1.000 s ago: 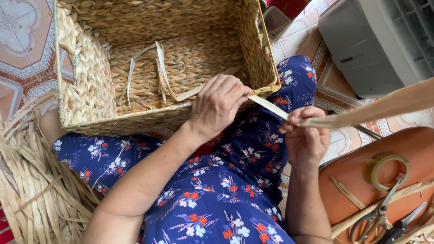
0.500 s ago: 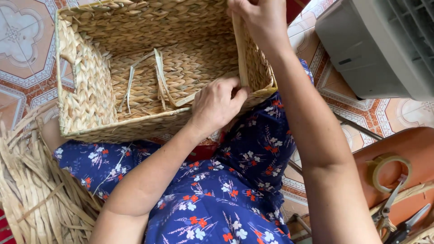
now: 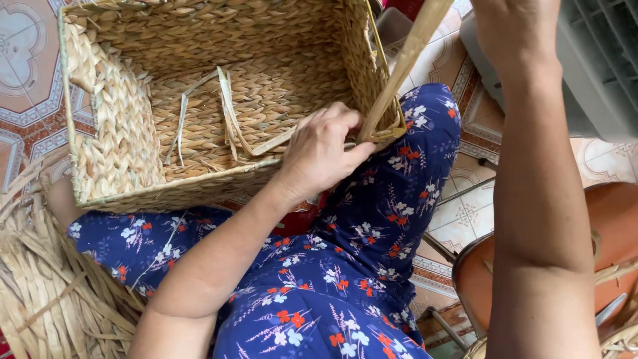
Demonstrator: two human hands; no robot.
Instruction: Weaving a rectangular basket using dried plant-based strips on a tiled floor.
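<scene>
1. The left hand [image 3: 325,149] curls closed on the near rim of the rectangular woven straw basket [image 3: 119,143], fingers pressing where a long flat tan reed strip [image 3: 402,63] enters the rim corner.
2. The right hand [image 3: 515,26] is raised at the top edge; whether it is clenched on the strip cannot be told, its fingers being out of view.
3. The basket rests on the lap, over blue floral trousers [image 3: 345,266].
4. Since half a second ago, the right arm has swung rightward, and the strip now shows taut and steep.
5. Loose dry straw [image 3: 40,286] lies left.
</scene>
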